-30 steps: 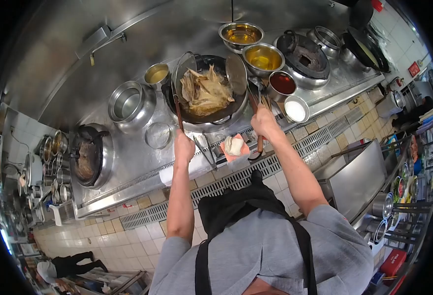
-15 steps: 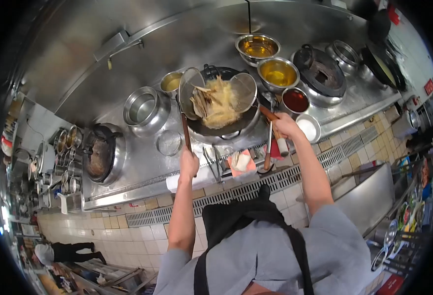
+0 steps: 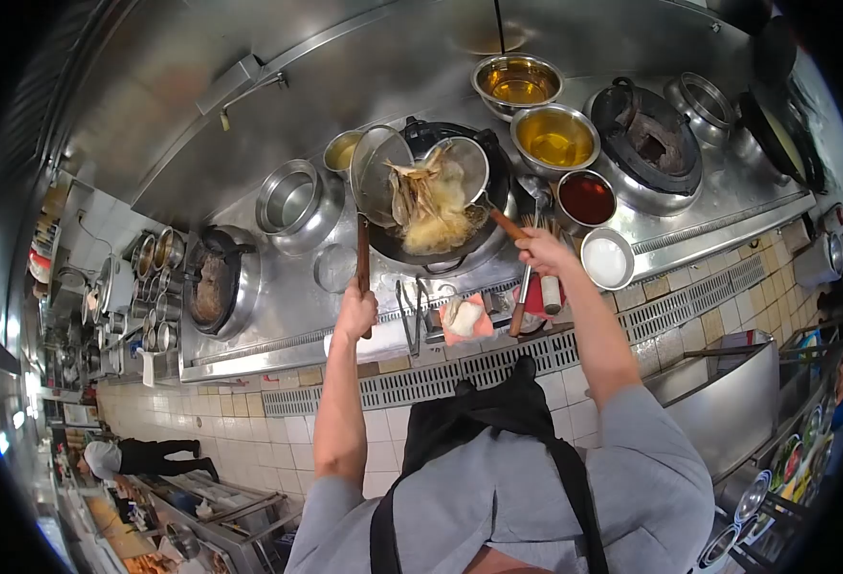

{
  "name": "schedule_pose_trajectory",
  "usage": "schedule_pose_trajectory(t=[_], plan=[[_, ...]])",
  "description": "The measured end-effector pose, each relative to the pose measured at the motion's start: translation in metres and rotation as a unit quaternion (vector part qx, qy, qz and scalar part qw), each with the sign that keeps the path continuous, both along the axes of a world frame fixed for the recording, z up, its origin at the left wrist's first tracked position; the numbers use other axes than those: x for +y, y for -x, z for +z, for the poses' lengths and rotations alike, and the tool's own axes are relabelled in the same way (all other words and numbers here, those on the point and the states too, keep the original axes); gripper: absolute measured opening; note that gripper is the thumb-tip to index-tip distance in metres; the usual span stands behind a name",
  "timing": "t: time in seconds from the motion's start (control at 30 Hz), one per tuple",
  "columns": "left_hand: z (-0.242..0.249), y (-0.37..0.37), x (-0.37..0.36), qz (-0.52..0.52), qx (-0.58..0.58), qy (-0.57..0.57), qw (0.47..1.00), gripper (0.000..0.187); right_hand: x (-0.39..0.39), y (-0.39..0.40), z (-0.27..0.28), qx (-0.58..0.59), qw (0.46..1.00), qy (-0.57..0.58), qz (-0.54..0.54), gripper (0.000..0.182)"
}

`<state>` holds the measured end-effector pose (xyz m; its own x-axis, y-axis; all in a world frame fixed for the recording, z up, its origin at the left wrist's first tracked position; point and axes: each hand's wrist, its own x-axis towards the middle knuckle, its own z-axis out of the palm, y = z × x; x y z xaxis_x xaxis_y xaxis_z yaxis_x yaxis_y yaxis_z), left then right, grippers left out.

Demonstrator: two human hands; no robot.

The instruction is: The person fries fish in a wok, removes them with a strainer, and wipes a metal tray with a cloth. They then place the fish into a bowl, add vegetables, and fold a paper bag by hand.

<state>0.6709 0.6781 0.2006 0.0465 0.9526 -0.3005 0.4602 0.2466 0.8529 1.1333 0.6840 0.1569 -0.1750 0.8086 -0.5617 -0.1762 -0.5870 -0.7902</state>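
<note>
The left hand [image 3: 355, 311] gripped the left skimmer [image 3: 377, 158] and the right hand [image 3: 547, 253] the right skimmer [image 3: 472, 170], with the food [image 3: 429, 206] between them, over the wok [image 3: 398, 251], at twelve o'clock from both hands. Uneven tilting of the skimmers could have let the food slip and splash hot liquid. From the wok, the nearer oil bowl [image 3: 557, 168] stood at two o'clock, red cup [image 3: 569, 222] at three and white tub [image 3: 589, 278] at four, crowding the right hand, while tongs [image 3: 409, 311] lay at six.
</note>
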Motion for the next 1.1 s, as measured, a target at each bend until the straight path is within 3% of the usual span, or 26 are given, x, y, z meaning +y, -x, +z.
schedule_pose_trajectory(t=[0.07,0.17,0.2,0.3,0.43,0.53,0.63,0.67,0.73,0.77,0.93,1.0,1.1], plan=[[0.018,-0.004,0.002,0.02,-0.01,0.004,1.0,0.039,-0.017,0.008,-0.012,0.084,0.996,-0.012,-0.025,0.023],[0.037,-0.019,-0.005,0.024,0.09,-0.06,0.994,0.023,-0.04,0.002,-0.012,0.151,0.986,-0.007,-0.074,0.024],[0.007,-0.002,0.005,0.008,0.12,-0.119,0.986,0.027,-0.05,0.0,-0.011,0.167,0.982,0.0,-0.086,0.025],[0.021,0.0,-0.003,0.034,0.16,-0.107,0.981,0.036,-0.073,-0.009,-0.011,0.17,0.98,-0.027,-0.098,0.029],[0.045,-0.009,-0.03,0.027,0.221,-0.177,0.959,0.029,-0.093,-0.009,0.002,0.109,0.984,-0.032,-0.137,0.034],[0.047,-0.017,-0.046,0.051,0.213,-0.168,0.961,0.032,-0.101,-0.001,0.012,0.086,0.983,-0.064,-0.149,0.036],[0.028,-0.018,-0.046,0.074,0.16,-0.204,0.963,0.035,-0.088,0.008,0.009,0.018,0.988,-0.088,-0.122,0.044],[0.018,-0.016,-0.042,0.063,0.153,-0.256,0.952,0.031,-0.079,0.014,-0.007,-0.112,0.973,-0.168,-0.116,0.047],[0.03,-0.022,-0.038,0.068,0.116,-0.181,0.974,0.032,-0.06,0.03,-0.034,-0.363,0.872,-0.314,-0.095,0.053],[0.034,-0.024,-0.038,0.069,0.099,-0.142,0.982,0.034,-0.061,0.033,-0.034,-0.395,0.86,-0.308,-0.095,0.054],[0.018,-0.023,-0.027,0.066,0.03,-0.134,0.988,0.033,-0.085,0.066,0.091,-0.513,0.833,-0.2,-0.057,0.05],[0.044,-0.039,-0.027,0.035,0.091,-0.145,0.985,0.031,-0.084,0.072,0.113,-0.539,0.819,-0.19,-0.052,0.049],[0.038,-0.058,-0.01,0.005,0.182,-0.237,0.954,0.032,-0.064,0.068,0.104,-0.576,0.794,-0.19,-0.041,0.046]])
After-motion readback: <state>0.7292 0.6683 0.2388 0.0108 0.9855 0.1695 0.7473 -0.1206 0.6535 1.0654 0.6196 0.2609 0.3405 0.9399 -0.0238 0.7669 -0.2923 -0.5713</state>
